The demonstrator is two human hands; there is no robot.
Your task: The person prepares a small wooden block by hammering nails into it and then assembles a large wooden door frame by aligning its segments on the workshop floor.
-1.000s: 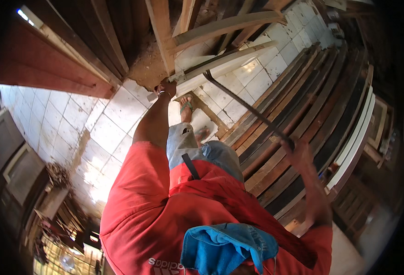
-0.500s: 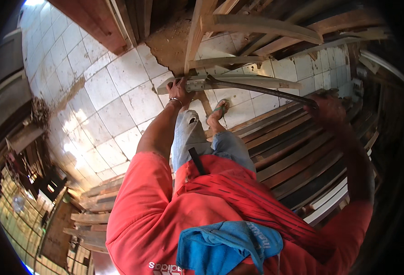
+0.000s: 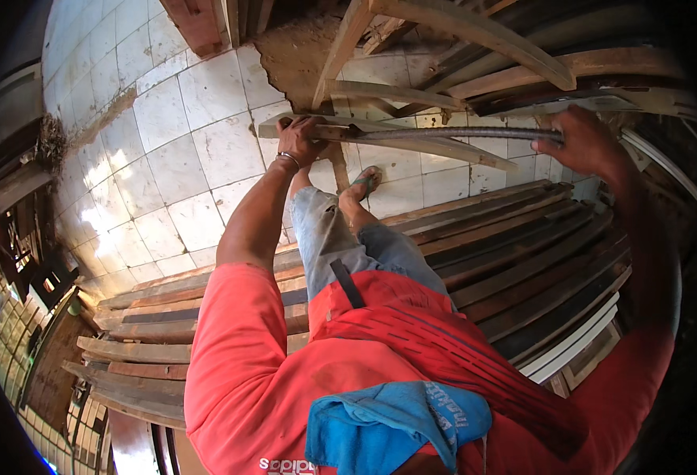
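My left hand (image 3: 302,139), with a bracelet at the wrist, is closed over the near end of a pale wooden board (image 3: 451,150) above the tiled floor. A long dark metal bar (image 3: 459,133), ribbed along its length, lies across the board. Its left end meets the wood just right of my left hand; the exact contact there is too small to make out. Out at the right, my right hand (image 3: 584,144) is wrapped around the bar's other end. Below the board, my foot in a flip-flop (image 3: 366,182) rests on the tiles.
Behind the board lean several wooden beams (image 3: 475,36). Rows of stacked planks (image 3: 515,253) run behind my legs, with white strips (image 3: 574,336) at the right. White floor tiles (image 3: 159,119) spread to the left, beside a broken brown patch (image 3: 289,67). A blue cloth (image 3: 388,423) hangs on my red shirt.
My right hand has moved up and away from my body, swinging the bar from a slant to nearly level. My left hand stays on the board, and the view has shifted slightly.
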